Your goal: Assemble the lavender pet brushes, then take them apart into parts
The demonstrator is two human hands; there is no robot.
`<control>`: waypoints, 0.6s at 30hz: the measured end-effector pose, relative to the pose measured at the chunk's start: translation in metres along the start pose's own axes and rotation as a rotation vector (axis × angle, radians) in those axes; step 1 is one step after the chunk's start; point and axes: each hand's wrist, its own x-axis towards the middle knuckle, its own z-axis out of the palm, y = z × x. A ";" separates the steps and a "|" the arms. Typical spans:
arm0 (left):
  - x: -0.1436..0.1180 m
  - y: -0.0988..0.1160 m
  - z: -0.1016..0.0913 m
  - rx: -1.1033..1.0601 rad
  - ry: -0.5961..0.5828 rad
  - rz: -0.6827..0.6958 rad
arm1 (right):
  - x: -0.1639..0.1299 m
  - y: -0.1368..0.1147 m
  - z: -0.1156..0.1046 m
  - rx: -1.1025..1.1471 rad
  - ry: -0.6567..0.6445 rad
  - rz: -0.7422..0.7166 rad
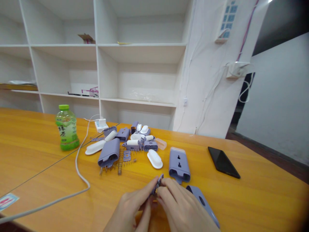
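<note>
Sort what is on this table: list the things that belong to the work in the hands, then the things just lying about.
In the work:
- small purple plastic part, pinched by left hand and right hand
- purple plastic socket housing
- flat purple cover
- pile of purple and white plastic parts
- loose metal springs

Lying about:
- green drink bottle
- black phone
- white cable

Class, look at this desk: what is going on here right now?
A person's left hand and right hand together pinch a small purple part just above the wooden table. Beyond the hands lie purple socket housings, white caps and loose springs. A green bottle stands to the left and a black phone lies to the right.
</note>
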 end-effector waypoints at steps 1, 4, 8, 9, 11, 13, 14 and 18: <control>0.001 0.001 0.000 0.029 0.009 0.025 | 0.000 0.000 0.000 0.005 -0.010 0.005; 0.003 0.002 -0.001 0.099 0.000 0.103 | -0.002 0.001 0.001 0.026 -0.039 0.008; 0.004 0.003 -0.002 0.123 0.006 0.108 | -0.003 0.004 0.002 0.039 -0.079 0.014; 0.004 0.003 -0.002 0.122 0.011 0.104 | -0.003 0.004 0.002 0.039 -0.086 0.016; 0.004 0.003 -0.002 0.111 0.007 0.098 | -0.003 0.005 0.001 0.045 -0.100 0.020; 0.004 0.003 -0.001 0.091 -0.013 0.093 | -0.002 0.004 0.000 0.061 -0.119 0.033; 0.003 0.002 -0.001 0.083 -0.020 0.089 | -0.002 0.004 0.000 0.072 -0.129 0.042; 0.003 0.003 0.000 0.048 -0.031 0.048 | -0.002 0.004 -0.001 0.096 -0.143 0.057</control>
